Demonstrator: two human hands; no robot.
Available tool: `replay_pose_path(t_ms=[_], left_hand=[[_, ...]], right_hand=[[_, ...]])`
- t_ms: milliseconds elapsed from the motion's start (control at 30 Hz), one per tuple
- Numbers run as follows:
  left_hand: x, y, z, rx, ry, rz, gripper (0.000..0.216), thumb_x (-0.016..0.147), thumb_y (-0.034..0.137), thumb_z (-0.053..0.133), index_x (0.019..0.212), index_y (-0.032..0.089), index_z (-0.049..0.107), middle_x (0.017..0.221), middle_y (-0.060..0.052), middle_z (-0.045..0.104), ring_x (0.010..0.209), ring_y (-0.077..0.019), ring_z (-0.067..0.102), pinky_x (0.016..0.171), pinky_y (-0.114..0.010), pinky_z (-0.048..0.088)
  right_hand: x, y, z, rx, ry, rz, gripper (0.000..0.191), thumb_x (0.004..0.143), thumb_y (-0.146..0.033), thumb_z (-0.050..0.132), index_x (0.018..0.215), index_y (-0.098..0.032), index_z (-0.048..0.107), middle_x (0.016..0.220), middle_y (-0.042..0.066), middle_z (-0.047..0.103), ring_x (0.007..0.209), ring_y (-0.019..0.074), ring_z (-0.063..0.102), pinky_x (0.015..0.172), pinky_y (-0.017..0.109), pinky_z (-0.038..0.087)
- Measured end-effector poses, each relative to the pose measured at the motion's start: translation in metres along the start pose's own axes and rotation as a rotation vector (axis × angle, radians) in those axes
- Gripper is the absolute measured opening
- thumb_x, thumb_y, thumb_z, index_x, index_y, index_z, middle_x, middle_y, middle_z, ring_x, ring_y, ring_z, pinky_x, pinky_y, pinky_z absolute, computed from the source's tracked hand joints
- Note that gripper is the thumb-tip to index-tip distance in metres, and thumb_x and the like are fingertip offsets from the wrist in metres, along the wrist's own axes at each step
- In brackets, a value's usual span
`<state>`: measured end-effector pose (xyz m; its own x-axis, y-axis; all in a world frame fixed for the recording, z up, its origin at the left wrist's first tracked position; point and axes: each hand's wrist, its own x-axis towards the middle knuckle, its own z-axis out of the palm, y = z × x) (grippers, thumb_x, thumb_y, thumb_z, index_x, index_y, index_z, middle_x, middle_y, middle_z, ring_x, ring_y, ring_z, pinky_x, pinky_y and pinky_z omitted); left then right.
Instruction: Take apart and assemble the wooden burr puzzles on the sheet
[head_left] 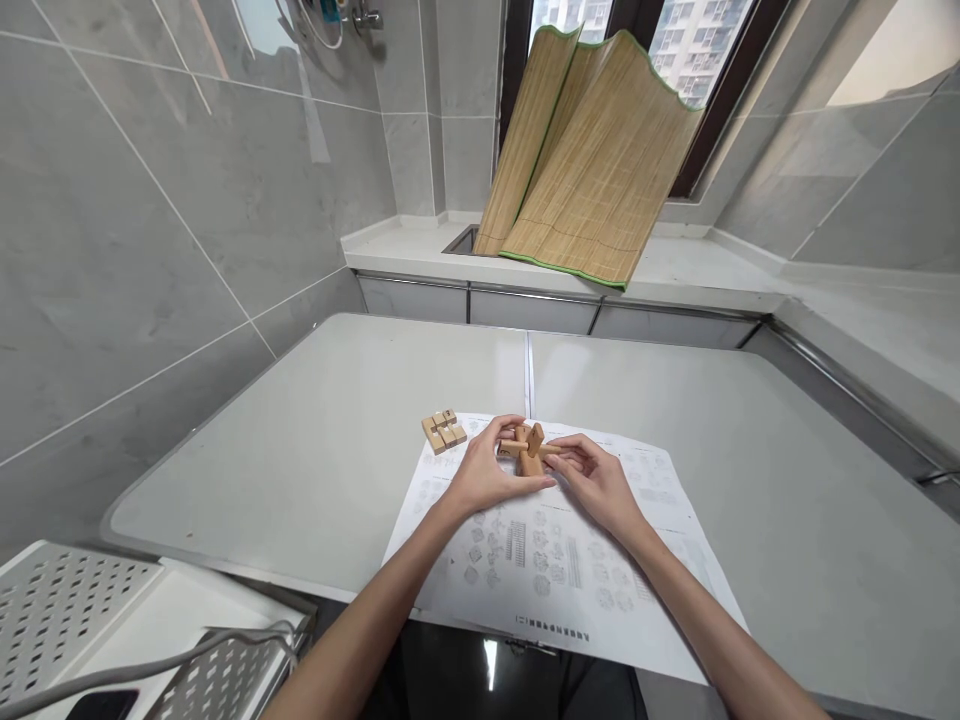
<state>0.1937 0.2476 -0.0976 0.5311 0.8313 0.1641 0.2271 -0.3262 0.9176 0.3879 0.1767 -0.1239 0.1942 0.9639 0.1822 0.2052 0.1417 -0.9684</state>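
A small wooden interlocking puzzle (531,447) of crossed notched bars is held just above a printed sheet of diagrams (547,555). My left hand (487,470) grips its left side, fingers curled round the bars. My right hand (596,480) pinches its right end with thumb and fingertips. Several loose wooden puzzle bars (444,431) lie side by side at the sheet's far left corner, a short way left of my left hand.
The sheet lies on a pale grey table (315,450) against a grey tiled wall. A rolled bamboo mat (592,160) leans on the window ledge behind. A perforated white rack (67,610) with a cable stands at the near left.
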Motion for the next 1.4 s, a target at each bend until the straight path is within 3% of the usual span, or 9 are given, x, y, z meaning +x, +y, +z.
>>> replay_pose_path(t_ms=[267, 400, 567, 867, 1033, 1400], left_hand=[[0.000, -0.002, -0.001, -0.076, -0.010, -0.002, 0.083, 0.068, 0.045, 0.094, 0.139, 0.026, 0.056, 0.142, -0.012, 0.065, 0.133, -0.0318, 0.061, 0.113, -0.048, 0.049], [0.002, -0.010, 0.000, -0.197, 0.022, -0.029, 0.083, 0.066, 0.037, 0.096, 0.138, 0.025, 0.057, 0.136, -0.013, 0.068, 0.133, -0.0315, 0.062, 0.115, -0.048, 0.047], [0.003, -0.015, 0.000, -0.261, -0.001, -0.081, 0.085, 0.066, 0.041, 0.096, 0.139, 0.023, 0.058, 0.136, -0.014, 0.068, 0.129, -0.0324, 0.064, 0.115, -0.050, 0.047], [0.002, -0.013, -0.001, -0.260, -0.074, -0.061, 0.071, 0.073, 0.037, 0.091, 0.135, 0.024, 0.060, 0.134, -0.011, 0.069, 0.125, -0.0293, 0.066, 0.112, -0.044, 0.050], [0.001, -0.011, -0.001, -0.192, -0.090, -0.082, 0.076, 0.069, 0.036, 0.093, 0.136, 0.023, 0.060, 0.132, -0.011, 0.070, 0.124, -0.0306, 0.066, 0.109, -0.044, 0.050], [0.004, -0.016, 0.002, -0.375, -0.103, -0.088, 0.079, 0.066, 0.037, 0.096, 0.134, 0.021, 0.060, 0.136, -0.014, 0.068, 0.129, -0.0328, 0.062, 0.113, -0.046, 0.046]], right_hand=[[0.004, 0.001, 0.000, 0.100, 0.001, 0.019, 0.037, 0.086, -0.055, 0.079, 0.102, -0.022, 0.069, 0.101, 0.010, 0.081, 0.092, 0.0254, 0.077, 0.089, 0.041, 0.061], [0.003, 0.001, 0.001, 0.131, -0.124, 0.052, 0.041, 0.087, -0.059, 0.075, 0.102, -0.022, 0.066, 0.088, 0.007, 0.078, 0.081, 0.0236, 0.076, 0.081, 0.039, 0.061], [-0.001, -0.003, 0.001, 0.008, -0.258, 0.033, 0.041, 0.098, -0.059, 0.061, 0.107, -0.020, 0.069, 0.077, 0.003, 0.073, 0.067, 0.0195, 0.067, 0.068, 0.034, 0.056], [-0.002, -0.006, 0.005, 0.009, -0.191, 0.002, 0.034, 0.099, -0.054, 0.061, 0.105, -0.021, 0.069, 0.072, 0.001, 0.071, 0.059, 0.0171, 0.061, 0.063, 0.031, 0.051], [-0.003, 0.001, 0.004, -0.043, -0.218, -0.030, 0.032, 0.101, -0.053, 0.059, 0.101, -0.023, 0.068, 0.072, 0.001, 0.073, 0.061, 0.0184, 0.064, 0.065, 0.032, 0.052], [-0.005, 0.002, 0.006, -0.127, -0.178, -0.036, 0.032, 0.100, -0.054, 0.060, 0.093, -0.023, 0.066, 0.063, -0.001, 0.067, 0.055, 0.0168, 0.056, 0.058, 0.028, 0.043]])
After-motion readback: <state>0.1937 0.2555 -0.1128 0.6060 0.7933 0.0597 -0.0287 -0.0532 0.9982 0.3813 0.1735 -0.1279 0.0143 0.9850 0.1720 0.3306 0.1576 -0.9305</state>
